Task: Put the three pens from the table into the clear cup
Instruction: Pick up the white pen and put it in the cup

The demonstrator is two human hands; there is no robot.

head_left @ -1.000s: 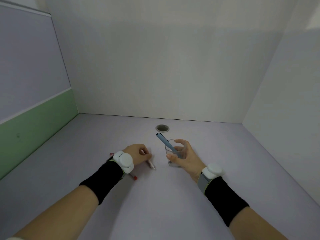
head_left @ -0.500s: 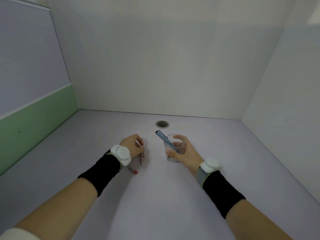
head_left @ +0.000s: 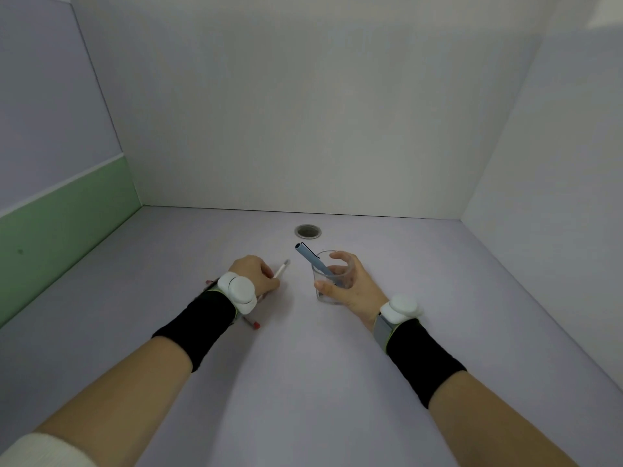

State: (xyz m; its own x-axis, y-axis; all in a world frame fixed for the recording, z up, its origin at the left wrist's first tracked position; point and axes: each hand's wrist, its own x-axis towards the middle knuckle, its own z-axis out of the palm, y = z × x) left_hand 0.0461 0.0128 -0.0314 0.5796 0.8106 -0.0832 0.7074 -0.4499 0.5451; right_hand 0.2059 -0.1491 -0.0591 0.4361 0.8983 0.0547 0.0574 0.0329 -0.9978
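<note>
A clear cup (head_left: 328,291) stands on the pale table, and my right hand (head_left: 354,284) is wrapped around it from the right. A blue-grey pen (head_left: 310,259) leans in the cup, its top end pointing up and to the left. My left hand (head_left: 254,274) is closed on a white pen (head_left: 282,267), whose free end sticks out up and to the right toward the cup. A third pen with a red tip (head_left: 252,323) lies on the table under my left wrist, mostly hidden by it.
A round metal-rimmed hole (head_left: 307,231) is set in the table (head_left: 337,382) just beyond the cup. White walls close the table at the back and right; a green and lavender panel (head_left: 60,214) runs along the left.
My left hand has lifted the white pen off the table and swung it so its end points up-right toward the cup. The right hand stays on the cup.
</note>
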